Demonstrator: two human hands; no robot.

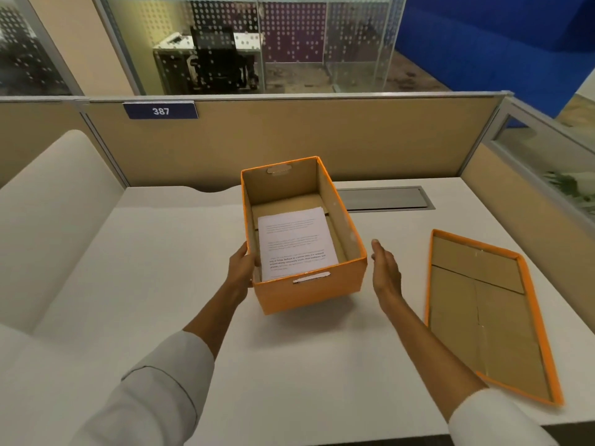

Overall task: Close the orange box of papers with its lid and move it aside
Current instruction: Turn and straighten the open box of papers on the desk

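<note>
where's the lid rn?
Head view: the lid lies inside-up on the desk, right of the orange box, just beyond the right hand.

- White worktop (pixel 167 284), with a grey metal hatch (pixel 384 198) set in near its back edge.
- Orange box (pixel 309 294) at its middle.
- Lid (pixel 483 317) lying upturned at the right.

A white desk (pixel 154 252) fills the foreground, with a grey metal cable hatch (pixel 384 198) set flush into its far edge and a tan partition (pixel 306 140) rising behind it, carrying a dark blue plate marked 387 (pixel 160 110). A white padded seat back (pixel 54 201) curves along the left side of the desk. Beyond the partition, a dotted glass wall (pixel 289 37) shows a black office chair (pixel 215 57) at a white table (pixel 206 43), and a blue wall (pixel 495 43) stands to the right.
</note>
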